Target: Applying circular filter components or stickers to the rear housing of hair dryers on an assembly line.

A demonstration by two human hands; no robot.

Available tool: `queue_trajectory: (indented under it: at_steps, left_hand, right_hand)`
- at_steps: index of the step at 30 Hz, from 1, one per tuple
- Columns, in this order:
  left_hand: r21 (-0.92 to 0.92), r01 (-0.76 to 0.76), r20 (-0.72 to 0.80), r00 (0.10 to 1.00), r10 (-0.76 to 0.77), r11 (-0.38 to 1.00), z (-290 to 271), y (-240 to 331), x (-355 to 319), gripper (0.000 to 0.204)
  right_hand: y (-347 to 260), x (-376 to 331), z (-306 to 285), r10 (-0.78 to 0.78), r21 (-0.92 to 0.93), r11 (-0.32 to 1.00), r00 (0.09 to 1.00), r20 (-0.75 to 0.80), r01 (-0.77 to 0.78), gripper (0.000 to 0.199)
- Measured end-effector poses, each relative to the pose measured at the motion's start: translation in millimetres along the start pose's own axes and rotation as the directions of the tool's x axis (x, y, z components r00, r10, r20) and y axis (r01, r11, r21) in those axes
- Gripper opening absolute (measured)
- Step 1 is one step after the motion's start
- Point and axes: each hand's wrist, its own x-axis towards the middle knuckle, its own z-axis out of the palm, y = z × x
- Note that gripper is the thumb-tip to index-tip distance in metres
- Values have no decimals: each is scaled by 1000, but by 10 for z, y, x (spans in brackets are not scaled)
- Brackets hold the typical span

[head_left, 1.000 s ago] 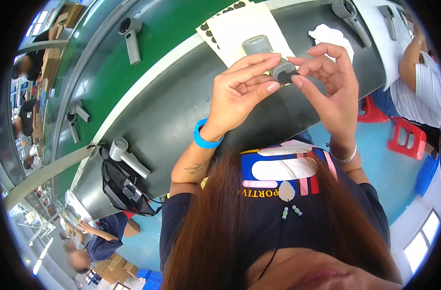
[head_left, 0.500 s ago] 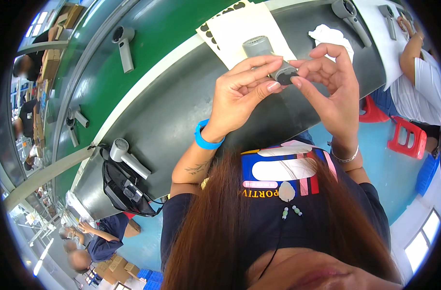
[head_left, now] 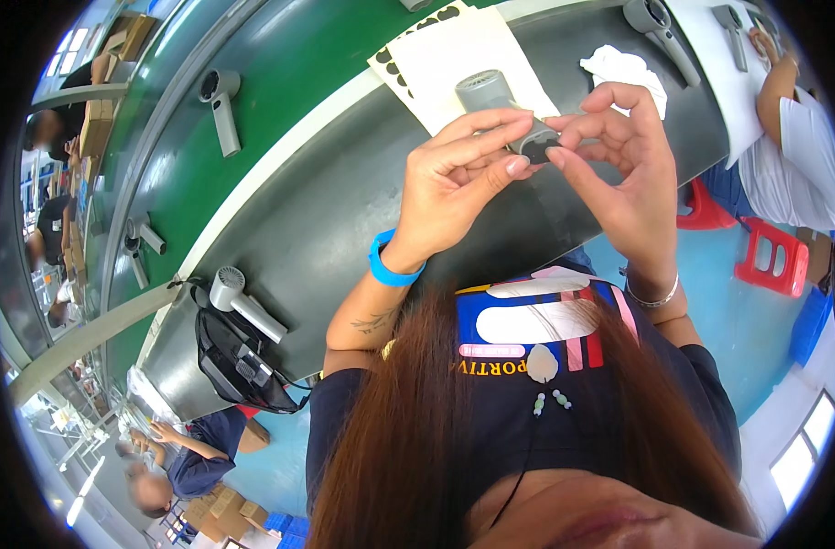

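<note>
My left hand (head_left: 463, 178) is closed around the handle of a grey handheld fan (head_left: 486, 89), whose round head points away from me. The handle's end faces me, and a dark oval sticker (head_left: 542, 147) lies against it. My right hand (head_left: 623, 169) has its thumb and forefinger at that sticker, pinching or pressing its edge; the other fingers are curled. Beneath the fan, cream backing sheets (head_left: 463, 55) lie on the dark tabletop, with dark oval stickers along their left side.
A crumpled white cloth (head_left: 625, 73) and another fan (head_left: 660, 37) lie to the right. At left, a fan (head_left: 248, 305) rests by a black bag (head_left: 230, 361). More fans, one upper left (head_left: 220, 110), are on the green conveyor belt (head_left: 289, 69). A co-worker sits at right near red stools (head_left: 772, 258).
The fan on the green belt has shifted down and to the left, and part of another appears at the top edge. My hands hold almost the same pose at the handle's end.
</note>
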Motion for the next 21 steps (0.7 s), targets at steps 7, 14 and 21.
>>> queue_trajectory:
  at_steps: [7,14,21]
  left_hand:
    - [-4,14,-9,1000,-14,1000,26,13,3,30]
    - [7,34,-62,998,-34,999,86,25,5,31]
    - [22,77,-125,989,-74,997,166,21,-14,30]
  right_hand:
    - [-7,-3,6,4,-26,1000,1000,-17,-4,40]
    - [-22,-34,8,-39,-146,989,999,-29,34,39]
    - [-11,-51,-15,-223,-396,898,974,-40,189,39]
